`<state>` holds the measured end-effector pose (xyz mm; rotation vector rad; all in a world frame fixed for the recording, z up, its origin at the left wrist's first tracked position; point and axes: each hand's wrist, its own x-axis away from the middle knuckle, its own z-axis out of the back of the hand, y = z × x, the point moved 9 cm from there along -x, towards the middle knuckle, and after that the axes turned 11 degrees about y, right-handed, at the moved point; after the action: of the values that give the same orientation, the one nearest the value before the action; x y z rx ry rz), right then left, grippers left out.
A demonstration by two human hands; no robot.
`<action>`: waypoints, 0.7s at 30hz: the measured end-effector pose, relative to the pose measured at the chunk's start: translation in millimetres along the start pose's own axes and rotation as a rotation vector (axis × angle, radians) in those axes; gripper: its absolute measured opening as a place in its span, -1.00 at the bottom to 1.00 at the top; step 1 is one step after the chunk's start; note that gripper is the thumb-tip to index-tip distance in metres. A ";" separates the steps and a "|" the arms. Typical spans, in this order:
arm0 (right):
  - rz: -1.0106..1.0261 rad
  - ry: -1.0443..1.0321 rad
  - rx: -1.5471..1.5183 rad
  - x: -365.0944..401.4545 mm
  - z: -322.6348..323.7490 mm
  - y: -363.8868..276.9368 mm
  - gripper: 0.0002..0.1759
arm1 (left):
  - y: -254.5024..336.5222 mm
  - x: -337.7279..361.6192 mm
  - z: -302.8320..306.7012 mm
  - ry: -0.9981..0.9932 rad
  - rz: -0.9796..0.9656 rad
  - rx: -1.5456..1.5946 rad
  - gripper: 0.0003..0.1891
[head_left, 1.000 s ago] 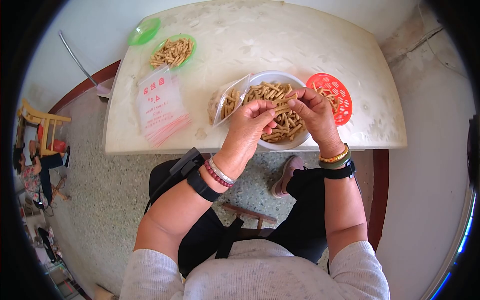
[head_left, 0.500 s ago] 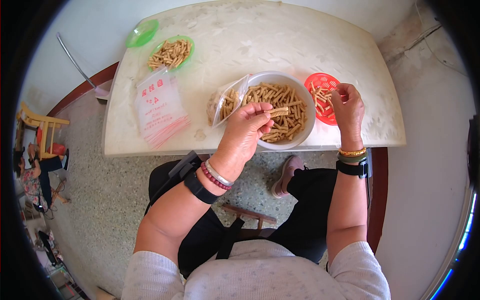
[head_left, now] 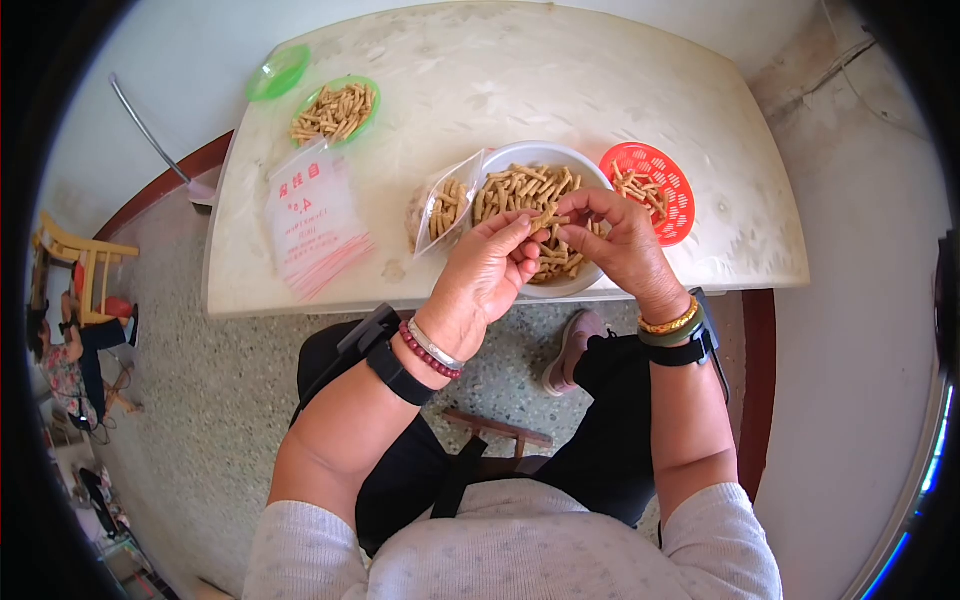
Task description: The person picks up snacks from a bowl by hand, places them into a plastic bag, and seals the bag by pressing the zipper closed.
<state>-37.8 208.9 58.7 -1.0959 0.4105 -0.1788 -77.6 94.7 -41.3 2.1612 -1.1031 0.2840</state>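
Observation:
Over a pale grey bowl (head_left: 545,150) full of short tan sticks (head_left: 522,188), my two hands meet. My left hand (head_left: 478,268) is closed, pinching a few of these tan sticks (head_left: 545,218) between thumb and fingers. My right hand (head_left: 628,250) pinches at the far end of the same sticks; its fingertips partly cover them. Left of the bowl leans an opened clear zip bag (head_left: 437,222) with tan sticks inside. Right of the bowl lies a red slotted basket (head_left: 682,205) holding several thinner, paler pieces (head_left: 640,188).
A stack of printed clear zip bags (head_left: 318,225) lies on the table (head_left: 480,75) at left. Behind it are a green plate (head_left: 373,108) heaped with tan sticks and another green dish (head_left: 277,72). A person (head_left: 68,350) sits far left near a wooden chair (head_left: 95,270).
My right hand has moved left from the red basket to the sticks in my left hand. The left hand has stayed nearly in place over the bowl.

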 end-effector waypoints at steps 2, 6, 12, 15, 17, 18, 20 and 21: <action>0.043 0.003 -0.007 0.0 -2.9 0.3 -0.82 | -1.5 -0.2 -1.2 -0.020 0.019 0.026 -0.86; -0.127 0.091 -0.152 -1.6 1.3 23.4 -0.83 | -4.2 1.2 3.3 0.044 0.023 0.026 -0.87; -0.123 0.171 -0.313 -6.2 13.3 25.6 -0.82 | 1.1 2.8 8.6 0.085 -0.015 -0.044 -0.84; -0.086 0.164 -0.229 -8.0 14.1 23.7 -0.80 | 5.1 9.8 -6.8 -0.042 -0.018 -0.119 -0.81; -0.047 0.104 -0.186 -7.1 8.3 19.2 -0.80 | 6.1 15.3 -15.3 -0.077 -0.025 -0.140 -0.80; -0.045 0.102 -0.185 -6.3 6.4 18.0 -0.80 | 6.1 14.4 -14.5 -0.077 -0.027 -0.138 -0.80; -0.040 0.074 -0.233 -3.8 -0.7 13.9 -0.79 | 3.9 10.2 -9.1 -0.059 -0.020 -0.127 -0.81; -0.039 0.072 -0.232 -3.3 -1.7 11.9 -0.79 | 3.8 8.9 -7.8 -0.059 -0.022 -0.124 -0.81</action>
<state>-42.1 214.0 48.2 -1.3291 0.4830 -0.2086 -74.3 92.7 -29.6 2.0814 -1.1001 0.1384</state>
